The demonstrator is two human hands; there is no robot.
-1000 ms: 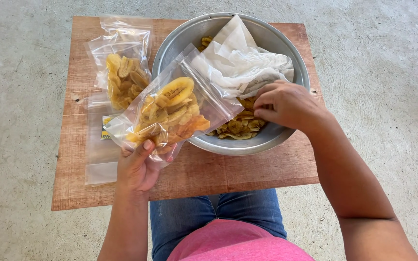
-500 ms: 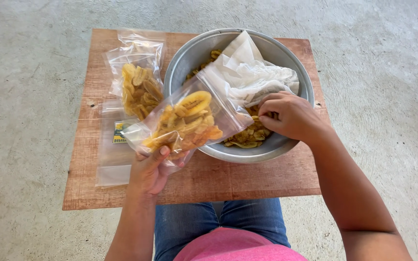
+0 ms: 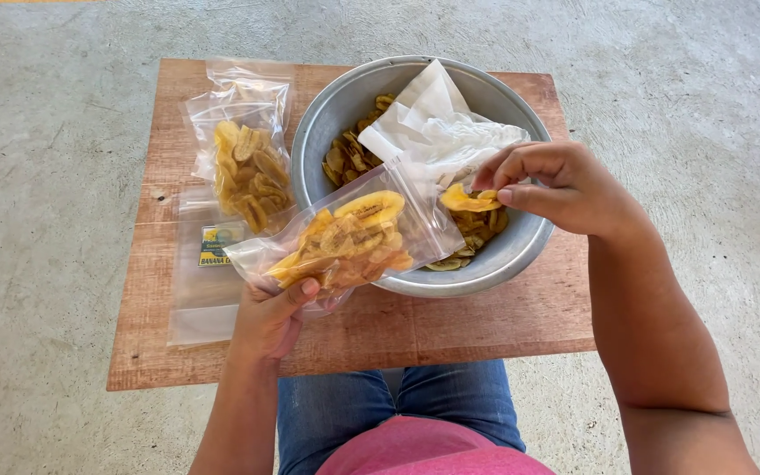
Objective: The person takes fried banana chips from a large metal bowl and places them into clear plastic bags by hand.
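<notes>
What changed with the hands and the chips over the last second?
The right hand rose out of the round metal bowl, now pinching yellow chips at the mouth of the clear plastic bag. The left hand still holds that bag; the filled bag stayed on the wooden board.

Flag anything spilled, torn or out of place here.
Nothing stands out. The chips stay inside the metal bowl and clear bags; the left hand holds one bag, the right hand a few chips.
</notes>
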